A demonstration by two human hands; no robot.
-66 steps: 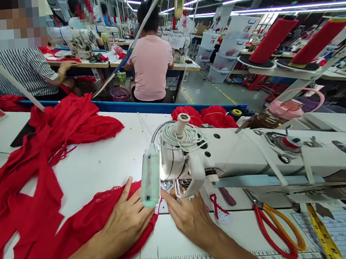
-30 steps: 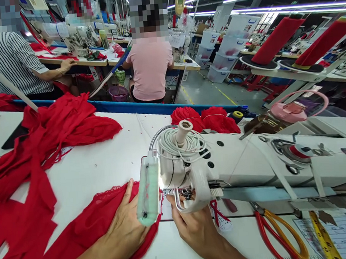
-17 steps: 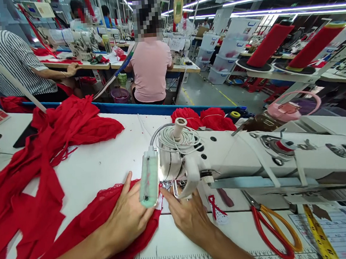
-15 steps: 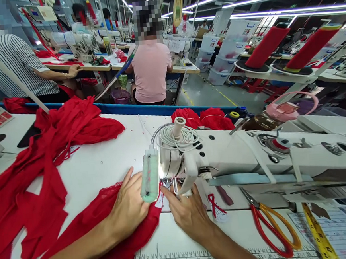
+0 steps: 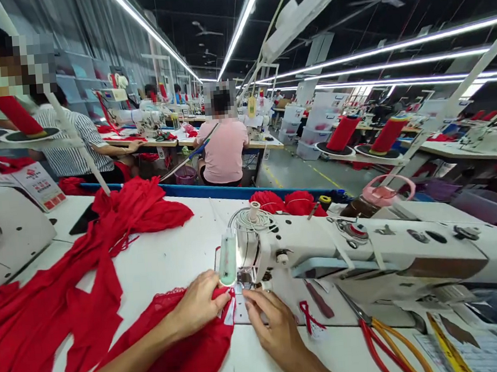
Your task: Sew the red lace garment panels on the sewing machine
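Note:
My left hand (image 5: 198, 305) is closed on the edge of a red fabric piece (image 5: 171, 355), thumb and fingers pinching it just left of the needle area. A small white label (image 5: 229, 310) with a red strip lies at that edge, by my left thumb. The sewing machine (image 5: 317, 238) stands over this spot, its presser foot (image 5: 246, 277) partly hidden. My right hand (image 5: 274, 327) rests on the machine bed right of the label, fingers bent and slightly apart, fingertips close to the presser foot. I see nothing held in it. A green lamp cover (image 5: 228, 259) hangs beside the needle.
Scissors (image 5: 371, 325), a dark red tool (image 5: 319, 299), a red-ribboned label (image 5: 311, 320) and a yellow tape measure (image 5: 448, 345) lie at right. A pile of red fabric (image 5: 143, 217) spreads left. Red bundles (image 5: 299, 202) sit behind the machine. Co-workers sit ahead, one in pink (image 5: 223, 148).
My view has tilted up, so more ceiling shows. My right hand's fingers have drawn slightly back from the presser foot and fabric edge. My left hand keeps its hold on the red fabric.

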